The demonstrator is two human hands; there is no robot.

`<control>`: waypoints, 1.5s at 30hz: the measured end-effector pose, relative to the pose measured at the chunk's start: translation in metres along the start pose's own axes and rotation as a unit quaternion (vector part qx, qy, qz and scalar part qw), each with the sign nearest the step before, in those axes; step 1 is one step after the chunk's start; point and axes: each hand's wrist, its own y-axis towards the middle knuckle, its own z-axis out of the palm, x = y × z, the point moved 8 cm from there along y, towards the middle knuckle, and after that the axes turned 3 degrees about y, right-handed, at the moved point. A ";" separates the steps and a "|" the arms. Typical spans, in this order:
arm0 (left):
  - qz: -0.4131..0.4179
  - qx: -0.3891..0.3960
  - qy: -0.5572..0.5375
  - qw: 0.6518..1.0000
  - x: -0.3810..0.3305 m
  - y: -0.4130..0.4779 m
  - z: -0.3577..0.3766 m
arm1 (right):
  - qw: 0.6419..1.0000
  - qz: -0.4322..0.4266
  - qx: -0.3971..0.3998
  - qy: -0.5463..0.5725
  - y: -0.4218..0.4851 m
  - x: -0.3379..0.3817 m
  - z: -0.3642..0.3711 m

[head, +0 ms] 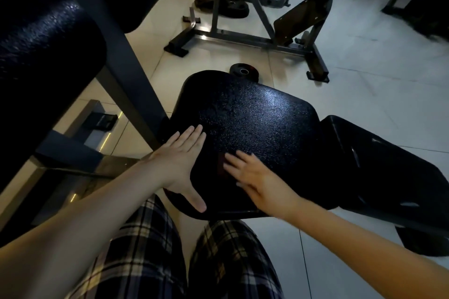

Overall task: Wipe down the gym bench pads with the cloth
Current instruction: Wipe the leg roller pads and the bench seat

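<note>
Seat pad (255, 114), black, textured, sits center just ahead of the person's plaid-clad knees; back pad (388, 165) adjoins it on the right. No readable writing or brand anywhere. Left hand (181, 160) lies flat on the pad's left edge, fingers (192, 135) spread wide, thumb along the near rim, gripping nothing. Right hand (255, 177), blurred, fingers extended, presses a dark reddish cloth (222, 165) onto the pad w/ the fingertips; cloth mostly hidden. Small weight plate (243, 71) on the floor (364, 68) beyond.
</note>
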 end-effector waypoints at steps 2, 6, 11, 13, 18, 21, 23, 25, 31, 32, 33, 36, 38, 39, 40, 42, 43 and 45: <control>-0.004 0.000 -0.004 1.000 0.000 -0.001 0.000 | 0.998 0.056 -0.037 0.005 0.038 -0.017 -0.008; -0.023 0.012 -0.014 1.000 0.003 -0.004 0.001 | 0.986 0.151 -0.074 -0.011 0.099 -0.042 -0.021; -0.038 0.022 -0.012 0.999 0.003 -0.008 0.000 | 0.993 0.108 -0.056 -0.001 0.078 -0.025 -0.013; -0.040 0.025 -0.009 0.999 0.002 -0.008 0.000 | 0.998 0.049 -0.034 0.006 0.043 -0.007 -0.004; -0.040 0.022 -0.007 0.999 0.003 -0.007 0.002 | 0.997 -0.062 0.044 -0.013 -0.044 0.023 0.007; -0.042 0.018 -0.009 0.999 0.004 -0.005 0.004 | 0.994 -0.090 0.064 -0.016 -0.047 0.025 0.009; -0.044 0.012 -0.012 0.999 0.004 -0.004 0.004 | 0.996 -0.068 0.053 0.000 -0.027 0.019 0.008; -0.046 0.011 -0.018 0.999 0.003 -0.005 0.004 | 0.999 -0.037 0.025 0.005 0.003 0.012 0.005; -0.078 0.026 -0.042 0.996 0.005 -0.010 0.005 | 0.986 0.139 -0.078 -0.044 0.125 -0.044 -0.020; -0.080 0.027 -0.045 0.995 0.006 -0.011 0.005 | 0.981 0.164 -0.090 -0.056 0.138 -0.052 -0.022; -0.081 0.028 -0.046 0.995 0.006 -0.012 0.006 | 0.977 0.181 -0.097 -0.062 0.147 -0.057 -0.023; -0.078 0.028 -0.046 0.995 0.009 -0.012 0.007 | 0.980 0.173 -0.089 -0.051 0.145 -0.053 -0.019; -0.075 0.023 -0.045 0.996 0.009 -0.011 0.008 | 0.991 0.118 -0.063 -0.027 0.118 -0.035 -0.013; -0.074 0.020 -0.045 0.996 0.010 -0.011 0.008 | 0.995 0.083 -0.045 -0.021 0.097 -0.022 -0.008; -0.073 0.017 -0.043 0.996 0.011 -0.010 0.010 | 0.998 0.049 -0.028 -0.017 0.073 -0.010 -0.003; -0.073 0.014 -0.049 0.996 0.013 -0.008 0.013 | 1.000 -0.005 0.005 -0.009 0.023 0.012 0.004; -0.072 0.014 -0.053 0.996 0.014 -0.006 0.015 | 0.999 -0.028 0.017 -0.006 0.001 0.020 0.006; -0.069 0.010 -0.053 0.996 0.014 -0.005 0.016 | 0.997 -0.068 0.032 -0.012 -0.027 0.031 0.007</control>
